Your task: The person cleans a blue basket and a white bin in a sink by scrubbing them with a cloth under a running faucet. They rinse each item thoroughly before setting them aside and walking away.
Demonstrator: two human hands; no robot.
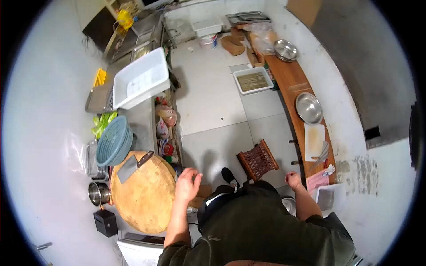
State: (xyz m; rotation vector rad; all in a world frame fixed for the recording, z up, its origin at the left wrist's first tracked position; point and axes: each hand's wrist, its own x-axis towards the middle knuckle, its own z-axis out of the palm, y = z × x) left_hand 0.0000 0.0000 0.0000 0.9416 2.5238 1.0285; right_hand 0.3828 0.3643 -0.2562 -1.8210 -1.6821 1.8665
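Note:
My left hand (187, 185) is in the air beside the right edge of a round wooden chopping board (146, 199). Its fingers are loosely bent, the thumb apart from them, and I see nothing in it. A cleaver (128, 169) with a dark wooden handle lies on the board's far part. On my other side, my right hand (293, 179) hangs near the wooden bench, its fingers curled in; whatever they may hold is hidden. On that bench lie a white cutting board (314, 141), a knife (320, 156) and a pink packet (317, 180).
A blue-green basket (114, 141) and a large white tub (142, 79) stand on the left counter. A brown woven stool (258, 160) is on the floor ahead. Farther off is a white tray (253, 80) of thin sticks. Metal bowls (309, 108) sit along the bench.

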